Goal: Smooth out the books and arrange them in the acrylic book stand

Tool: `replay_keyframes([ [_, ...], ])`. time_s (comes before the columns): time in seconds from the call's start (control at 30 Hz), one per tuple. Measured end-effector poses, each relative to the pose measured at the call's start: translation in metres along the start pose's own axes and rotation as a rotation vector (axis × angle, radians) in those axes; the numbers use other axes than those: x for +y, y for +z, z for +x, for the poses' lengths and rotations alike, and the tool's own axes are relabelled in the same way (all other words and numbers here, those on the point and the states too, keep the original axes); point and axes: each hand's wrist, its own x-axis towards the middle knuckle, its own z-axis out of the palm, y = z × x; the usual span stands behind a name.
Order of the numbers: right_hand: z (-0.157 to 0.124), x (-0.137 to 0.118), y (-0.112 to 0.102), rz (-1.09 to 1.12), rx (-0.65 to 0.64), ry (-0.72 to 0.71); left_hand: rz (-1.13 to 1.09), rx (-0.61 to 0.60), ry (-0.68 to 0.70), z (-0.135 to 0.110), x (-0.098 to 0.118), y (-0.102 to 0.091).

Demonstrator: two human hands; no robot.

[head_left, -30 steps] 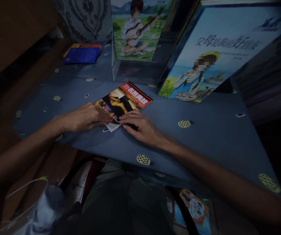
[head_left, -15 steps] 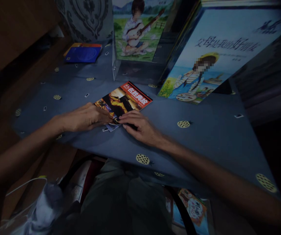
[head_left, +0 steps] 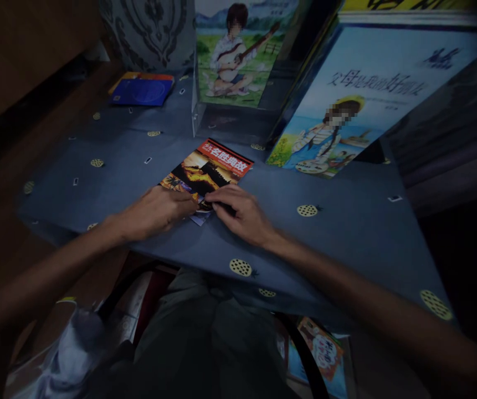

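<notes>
A thin book (head_left: 207,169) with a red band and a dark, golden cover photo lies tilted on the cloth-covered table in front of me. My left hand (head_left: 161,209) is closed at its lower left edge, fingers curled over the cover. At the lower right corner, my right hand (head_left: 240,213) has bent fingers and a thumb drawn close on the book's edge. The fingertips of both hands nearly meet. A small pale bluish flap (head_left: 200,218) pokes out below the book between them. What lies beneath the curled fingers is hidden.
A blue booklet (head_left: 142,91) lies at the far left on the patterned tablecloth (head_left: 117,144). Behind the book, a clear stand (head_left: 221,122) holds a guitar-cover book (head_left: 238,61). Large stacked books (head_left: 371,72) stand at right. Below the table's front edge is a colourful packet (head_left: 323,354).
My left hand has slid slightly right and its fingers are more curled. My right hand's fingers have bent further at the book's lower corner. The view has shifted slightly.
</notes>
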Motion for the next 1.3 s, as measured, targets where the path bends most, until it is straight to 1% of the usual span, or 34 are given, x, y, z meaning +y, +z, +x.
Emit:
replay_keyframes([
  [0.1, 0.000, 0.007, -0.005, 0.000, 0.028, 0.091, 0.131, 0.008, 0.038, 0.002, 0.012, 0.007],
  [0.17, 0.000, 0.009, -0.007, 0.013, 0.046, 0.123, 0.200, 0.008, 0.071, 0.002, 0.015, 0.008],
  [0.33, -0.001, 0.009, -0.007, 0.033, 0.057, 0.144, 0.319, -0.060, 0.177, 0.005, 0.013, 0.002],
  [0.47, -0.002, 0.007, -0.008, 0.047, 0.045, 0.162, 0.325, -0.041, 0.237, 0.008, 0.009, 0.000],
  [0.53, -0.003, 0.007, -0.009, 0.064, 0.048, 0.172, 0.297, -0.017, 0.228, 0.009, 0.008, 0.000],
  [0.63, -0.004, 0.008, -0.010, 0.089, 0.068, 0.191, 0.232, 0.010, 0.167, 0.012, 0.007, -0.001],
  [0.77, -0.005, 0.009, -0.011, 0.138, 0.076, 0.198, 0.150, 0.008, 0.109, 0.015, 0.006, -0.007],
  [0.93, -0.005, 0.008, -0.012, 0.207, 0.083, 0.171, 0.116, -0.012, 0.122, 0.016, 0.004, -0.011],
  [1.0, -0.005, 0.005, -0.013, 0.215, 0.077, 0.156, 0.114, -0.002, 0.127, 0.015, 0.005, -0.008],
  [1.07, -0.006, 0.002, -0.013, 0.213, 0.055, 0.135, 0.130, 0.033, 0.139, 0.014, 0.006, -0.003],
  [1.2, -0.010, -0.003, -0.015, 0.134, -0.033, 0.046, 0.150, 0.105, 0.153, 0.012, 0.010, 0.006],
  [1.3, -0.014, -0.005, -0.016, 0.000, -0.108, -0.073, 0.087, 0.139, 0.154, 0.009, 0.009, 0.007],
])
